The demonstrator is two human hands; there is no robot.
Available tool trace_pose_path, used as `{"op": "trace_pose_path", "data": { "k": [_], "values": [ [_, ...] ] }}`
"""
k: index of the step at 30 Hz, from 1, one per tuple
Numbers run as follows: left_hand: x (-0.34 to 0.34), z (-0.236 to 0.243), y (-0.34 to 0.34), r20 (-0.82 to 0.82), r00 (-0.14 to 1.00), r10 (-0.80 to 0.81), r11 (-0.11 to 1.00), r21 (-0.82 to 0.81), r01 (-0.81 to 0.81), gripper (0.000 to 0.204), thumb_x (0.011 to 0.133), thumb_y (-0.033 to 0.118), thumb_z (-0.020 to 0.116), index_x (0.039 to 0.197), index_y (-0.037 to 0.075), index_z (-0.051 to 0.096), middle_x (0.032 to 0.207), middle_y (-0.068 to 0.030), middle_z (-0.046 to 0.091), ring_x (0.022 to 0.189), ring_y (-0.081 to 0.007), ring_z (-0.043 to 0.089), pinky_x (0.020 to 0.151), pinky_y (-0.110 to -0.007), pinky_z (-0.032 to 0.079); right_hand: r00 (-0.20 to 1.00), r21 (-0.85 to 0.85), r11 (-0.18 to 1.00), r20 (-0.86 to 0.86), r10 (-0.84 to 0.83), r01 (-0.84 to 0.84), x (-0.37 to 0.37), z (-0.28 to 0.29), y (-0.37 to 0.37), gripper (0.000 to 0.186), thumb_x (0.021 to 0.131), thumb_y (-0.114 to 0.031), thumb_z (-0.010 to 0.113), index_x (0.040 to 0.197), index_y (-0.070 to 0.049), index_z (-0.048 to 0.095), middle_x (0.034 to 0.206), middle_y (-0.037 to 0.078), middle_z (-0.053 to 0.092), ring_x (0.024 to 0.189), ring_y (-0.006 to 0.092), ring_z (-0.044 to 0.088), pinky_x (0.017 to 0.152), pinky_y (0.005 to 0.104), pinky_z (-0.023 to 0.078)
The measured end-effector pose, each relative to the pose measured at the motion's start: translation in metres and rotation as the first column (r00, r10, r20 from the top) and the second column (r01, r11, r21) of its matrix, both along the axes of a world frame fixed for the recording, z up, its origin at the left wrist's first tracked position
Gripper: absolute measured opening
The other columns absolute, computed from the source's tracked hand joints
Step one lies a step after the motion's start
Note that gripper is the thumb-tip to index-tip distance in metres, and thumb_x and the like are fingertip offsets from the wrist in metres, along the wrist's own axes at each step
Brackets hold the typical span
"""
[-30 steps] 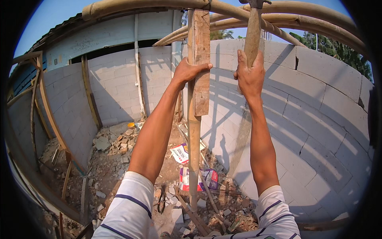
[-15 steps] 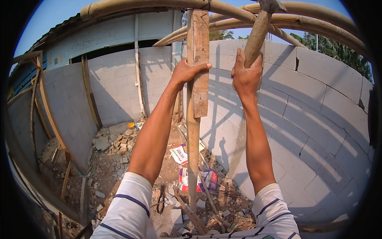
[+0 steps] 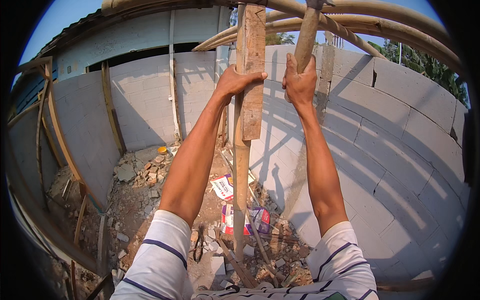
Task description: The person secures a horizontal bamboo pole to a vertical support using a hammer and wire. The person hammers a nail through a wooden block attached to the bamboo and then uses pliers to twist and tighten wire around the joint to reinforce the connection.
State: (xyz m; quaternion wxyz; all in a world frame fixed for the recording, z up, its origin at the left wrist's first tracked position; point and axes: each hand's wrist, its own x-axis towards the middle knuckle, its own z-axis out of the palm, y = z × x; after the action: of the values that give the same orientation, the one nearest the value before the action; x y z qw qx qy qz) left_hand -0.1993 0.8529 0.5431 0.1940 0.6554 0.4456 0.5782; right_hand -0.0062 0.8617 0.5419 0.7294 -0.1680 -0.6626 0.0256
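Observation:
My left hand is wrapped round an upright bamboo post and a short wooden plank. The thumb lies across the plank's face, and the plank stands flat along the post. To the right of it, my right hand is closed round the wooden handle of a hammer. The hammer is raised nearly upright, apart from the plank, its metal head partly cut off at the top of the view. Horizontal bamboo poles cross overhead near the plank's top end.
A grey block wall curves along the right, another block wall stands at the back. Rubble, torn printed bags and loose sticks lie on the ground. Wooden props lean at the left; a yellow container sits far back.
My right hand and the hammer have moved left, closer to the plank, and slightly up. My left hand keeps its hold on the post and plank; the view has shifted a little.

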Motion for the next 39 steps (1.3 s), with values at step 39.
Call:
{"op": "trace_pose_path", "data": {
  "k": [39],
  "values": [
    [-0.024, -0.010, 0.013, -0.005, 0.996, 0.090, 0.991, 0.096, -0.089, 0.078, 0.057, 0.050, 0.091, 0.112, -0.001, 0.069, 0.107, -0.0162, 0.072, 0.090, -0.0243, 0.072, 0.081, -0.034, 0.056, 0.952, -0.131, 0.966, 0.241, -0.187, 0.222, 0.009, 0.032, -0.040, 0.037, 0.100, -0.037, 0.059, 0.099, 0.000, 0.052, 0.058, 0.005, 0.054, 0.045, 0.0156, 0.055, 0.044, 0.0302, 0.045]
  ]
}}
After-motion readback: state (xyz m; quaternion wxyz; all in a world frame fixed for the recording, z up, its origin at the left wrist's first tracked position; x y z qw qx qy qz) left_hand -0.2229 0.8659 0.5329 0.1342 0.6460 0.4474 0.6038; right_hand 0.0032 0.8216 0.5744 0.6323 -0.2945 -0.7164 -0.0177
